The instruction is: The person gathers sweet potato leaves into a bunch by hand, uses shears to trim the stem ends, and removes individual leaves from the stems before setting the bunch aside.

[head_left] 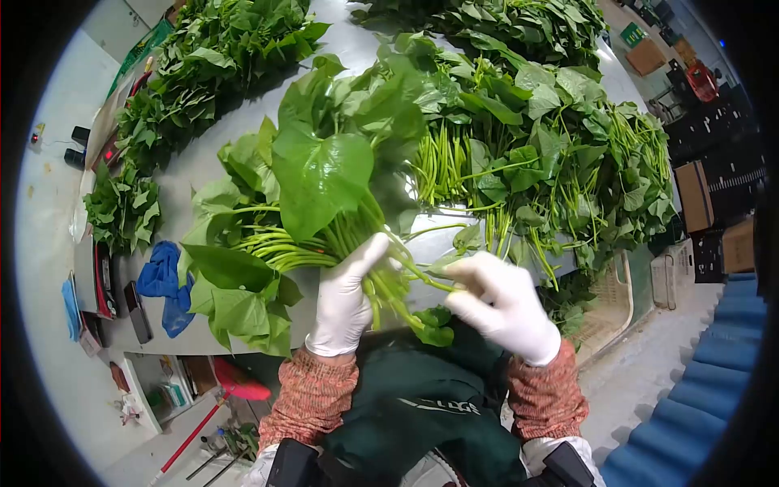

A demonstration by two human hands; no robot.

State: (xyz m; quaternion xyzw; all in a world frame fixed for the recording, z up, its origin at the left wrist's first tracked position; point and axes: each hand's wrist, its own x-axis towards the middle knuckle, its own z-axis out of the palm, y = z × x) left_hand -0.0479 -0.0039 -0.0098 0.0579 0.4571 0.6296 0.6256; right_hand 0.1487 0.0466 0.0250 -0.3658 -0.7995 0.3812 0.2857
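My left hand [345,296], in a white glove, is wrapped round the stems of a bunch of leafy greens [323,174], whose broad leaves rise above it. My right hand [503,304], gloved too, pinches a single green stem [426,278] at the right side of the bunch. Under and left of the held bunch lies another bundle [239,296] with its stems pointing right. A large pile of greens [560,146] covers the right part of the metal table [191,174].
More greens [182,89] line the table's left edge. A blue cloth [165,284] and a dark phone-like object [138,312] lie at the near left. A beige plastic crate [613,304] stands below the right edge. A red-handled tool [195,430] leans at the lower left.
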